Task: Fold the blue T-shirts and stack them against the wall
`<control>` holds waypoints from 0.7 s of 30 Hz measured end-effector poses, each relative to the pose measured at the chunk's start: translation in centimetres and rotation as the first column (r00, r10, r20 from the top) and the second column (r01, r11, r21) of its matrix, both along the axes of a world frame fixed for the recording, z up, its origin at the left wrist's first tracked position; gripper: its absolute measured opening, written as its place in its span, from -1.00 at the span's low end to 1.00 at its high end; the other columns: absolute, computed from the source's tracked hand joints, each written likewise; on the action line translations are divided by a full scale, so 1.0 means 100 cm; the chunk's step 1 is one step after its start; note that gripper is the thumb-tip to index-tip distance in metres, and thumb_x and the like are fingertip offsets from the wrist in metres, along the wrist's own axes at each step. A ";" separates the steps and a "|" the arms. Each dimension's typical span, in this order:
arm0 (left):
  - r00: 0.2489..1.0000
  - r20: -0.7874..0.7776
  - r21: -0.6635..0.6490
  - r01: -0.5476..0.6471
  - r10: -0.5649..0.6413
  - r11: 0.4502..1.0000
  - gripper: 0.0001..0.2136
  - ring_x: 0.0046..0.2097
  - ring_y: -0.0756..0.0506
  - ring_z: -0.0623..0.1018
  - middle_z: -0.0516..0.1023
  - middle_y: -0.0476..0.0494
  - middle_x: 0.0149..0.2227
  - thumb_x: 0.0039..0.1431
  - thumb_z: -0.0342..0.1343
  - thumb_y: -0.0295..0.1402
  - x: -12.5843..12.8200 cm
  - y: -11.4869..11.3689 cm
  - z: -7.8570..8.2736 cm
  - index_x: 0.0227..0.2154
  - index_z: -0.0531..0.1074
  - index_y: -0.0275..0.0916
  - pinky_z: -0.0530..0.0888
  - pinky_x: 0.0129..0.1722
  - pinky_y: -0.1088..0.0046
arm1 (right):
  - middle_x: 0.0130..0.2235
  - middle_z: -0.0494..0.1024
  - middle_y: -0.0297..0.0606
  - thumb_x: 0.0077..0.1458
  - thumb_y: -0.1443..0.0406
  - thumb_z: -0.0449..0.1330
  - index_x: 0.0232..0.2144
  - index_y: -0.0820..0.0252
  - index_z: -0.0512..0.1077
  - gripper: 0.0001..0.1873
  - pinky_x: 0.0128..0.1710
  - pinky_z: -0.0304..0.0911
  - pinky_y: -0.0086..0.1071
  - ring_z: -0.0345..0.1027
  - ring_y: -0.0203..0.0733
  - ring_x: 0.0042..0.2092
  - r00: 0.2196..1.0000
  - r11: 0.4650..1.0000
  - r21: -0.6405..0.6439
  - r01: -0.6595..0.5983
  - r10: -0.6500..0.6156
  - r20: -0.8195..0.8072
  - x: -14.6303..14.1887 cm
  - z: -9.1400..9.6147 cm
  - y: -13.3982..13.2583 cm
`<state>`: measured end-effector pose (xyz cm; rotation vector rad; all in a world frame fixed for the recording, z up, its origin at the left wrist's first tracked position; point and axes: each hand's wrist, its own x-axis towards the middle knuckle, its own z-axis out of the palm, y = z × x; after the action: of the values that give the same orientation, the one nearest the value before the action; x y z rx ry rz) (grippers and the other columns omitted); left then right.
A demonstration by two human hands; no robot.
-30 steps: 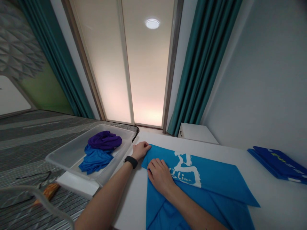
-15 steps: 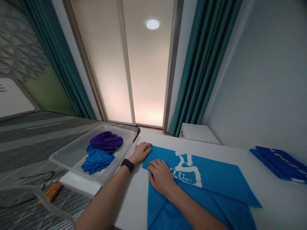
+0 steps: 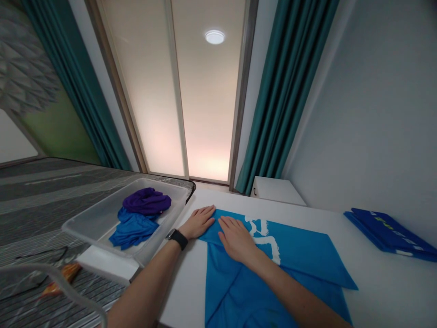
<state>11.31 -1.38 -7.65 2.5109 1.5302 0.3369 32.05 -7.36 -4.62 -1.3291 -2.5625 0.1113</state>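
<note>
A bright blue T-shirt (image 3: 303, 246) with a white print lies partly folded on the white table (image 3: 382, 291), its upper layer turned over the lower part. My left hand (image 3: 198, 222), with a dark watch on the wrist, rests flat at the shirt's left edge, fingers stretched out. Beside it my right hand (image 3: 237, 239) lies flat on the folded layer and covers part of the print. Neither hand grips the cloth. Lower down, my right forearm crosses above the wrinkled lower part of the shirt.
Left of the table stands a translucent plastic bin (image 3: 92, 228) holding a purple garment (image 3: 146, 201) and a blue garment (image 3: 134, 228). Folded dark blue clothing (image 3: 389, 232) lies at the table's right. A white cabinet (image 3: 278, 190) stands behind, near the green curtain (image 3: 283, 100).
My right hand has slid up across the folded layer, its fingers straighter. My left hand has flattened at the shirt's edge. The whole view has shifted slightly.
</note>
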 end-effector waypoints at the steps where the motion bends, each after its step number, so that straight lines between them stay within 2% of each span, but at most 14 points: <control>1: 0.999 -0.035 0.011 0.007 -0.007 1.000 -0.50 0.36 -0.15 0.10 0.06 -0.13 0.37 0.40 -0.27 -0.11 0.001 0.000 -0.002 0.33 0.05 -0.10 0.06 0.29 0.15 | 0.32 0.17 -0.07 0.34 0.19 -0.16 0.28 0.33 0.14 -0.45 0.27 -0.11 -0.09 -0.03 -0.01 0.32 1.000 0.999 -0.032 0.016 -0.016 0.019 0.006 -0.004 0.003; 3: 0.996 -0.091 0.033 0.015 -0.012 0.999 -0.48 0.38 -0.17 0.05 0.00 -0.18 0.38 0.40 -0.27 -0.11 0.001 0.000 -0.005 0.34 0.01 -0.15 0.03 0.31 0.13 | 0.38 -0.01 -0.10 0.35 0.10 -0.20 0.33 0.33 0.03 -0.37 0.32 -0.27 -0.06 -0.20 -0.02 0.38 0.997 0.993 -0.103 0.051 -0.045 0.058 0.015 -0.012 0.007; 6: 0.991 -0.127 0.061 0.037 -0.029 0.997 -0.48 0.39 -0.16 0.02 -0.02 -0.21 0.39 0.41 -0.28 -0.12 0.001 0.001 -0.009 0.35 -0.03 -0.16 0.01 0.32 0.13 | 0.40 -0.13 -0.13 0.33 0.00 -0.24 0.36 0.28 -0.06 -0.30 0.34 -0.38 -0.04 -0.32 -0.04 0.40 0.994 0.983 -0.165 0.086 -0.072 0.087 0.022 -0.022 0.010; 12: 0.994 -0.109 0.074 0.038 -0.030 0.997 -0.49 0.38 -0.13 0.06 0.01 -0.20 0.38 0.42 -0.29 -0.14 -0.001 0.002 -0.012 0.35 -0.02 -0.15 0.04 0.32 0.11 | 0.40 -0.17 -0.14 0.31 -0.03 -0.26 0.36 0.26 -0.08 -0.27 0.34 -0.46 -0.05 -0.37 -0.08 0.41 0.995 0.984 -0.154 0.086 -0.076 0.071 0.022 -0.027 0.010; 17: 0.999 -0.030 0.049 0.013 -0.011 0.999 -0.49 0.37 -0.08 0.07 0.03 -0.18 0.37 0.43 -0.35 -0.15 -0.003 0.003 -0.011 0.35 -0.02 -0.18 0.01 0.33 0.20 | 0.40 -0.19 -0.16 0.31 -0.02 -0.31 0.37 0.32 -0.12 -0.25 0.35 -0.47 -0.09 -0.38 -0.11 0.41 0.995 0.979 -0.184 0.086 -0.075 0.066 0.025 -0.021 0.012; 21: 1.000 -0.023 0.022 0.003 -0.003 1.000 -0.47 0.38 -0.09 0.04 0.00 -0.18 0.38 0.42 -0.34 -0.14 -0.004 0.005 -0.012 0.35 -0.02 -0.22 -0.01 0.33 0.23 | 0.41 -0.23 -0.17 0.30 -0.02 -0.34 0.37 0.34 -0.16 -0.24 0.35 -0.50 -0.09 -0.41 -0.13 0.41 0.988 0.972 -0.189 0.139 -0.125 0.085 0.033 -0.017 0.018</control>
<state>10.88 -0.84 -8.89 2.5426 1.5392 0.3272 35.34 -5.60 -6.30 -1.5984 -2.5676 0.3009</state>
